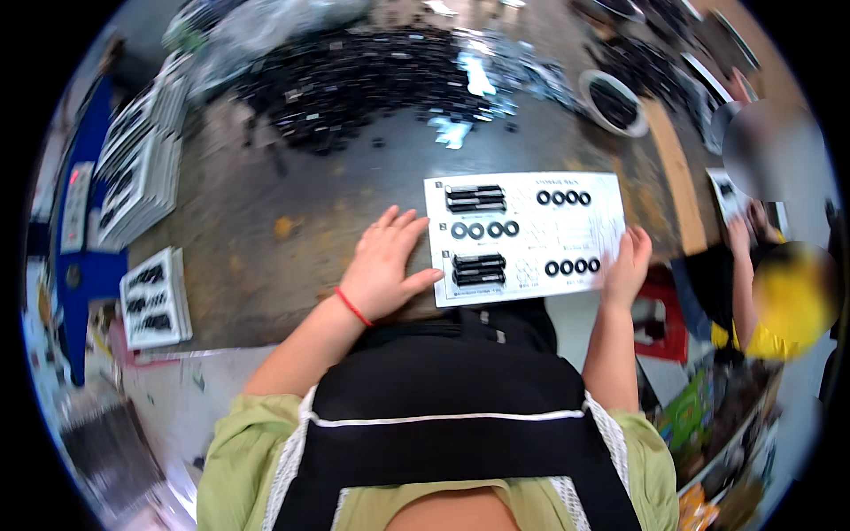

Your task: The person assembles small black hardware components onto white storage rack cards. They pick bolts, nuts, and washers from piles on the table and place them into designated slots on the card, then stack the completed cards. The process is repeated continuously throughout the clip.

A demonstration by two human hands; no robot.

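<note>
A white printed card point(531, 234) with rows of black rings and black bar-shaped parts lies over the front edge of the table. My right hand point(629, 267) grips its right edge, with the thumb on the upper face and the other fingers mostly hidden. Just left of the card, my left hand point(387, 264) rests open on the tabletop, fingers spread. Its thumb tip reaches the card's left edge; whether it touches cannot be made out. A red string circles my left wrist.
A heap of small black parts point(354, 84) covers the far table point(230, 292), beside clear plastic bags point(266, 40). Stacked cards point(146, 177) and a smaller stack point(155, 301) stand left. A white bowl point(613, 103) of black pieces sits far right. Another person's hand point(737, 232) holds a card.
</note>
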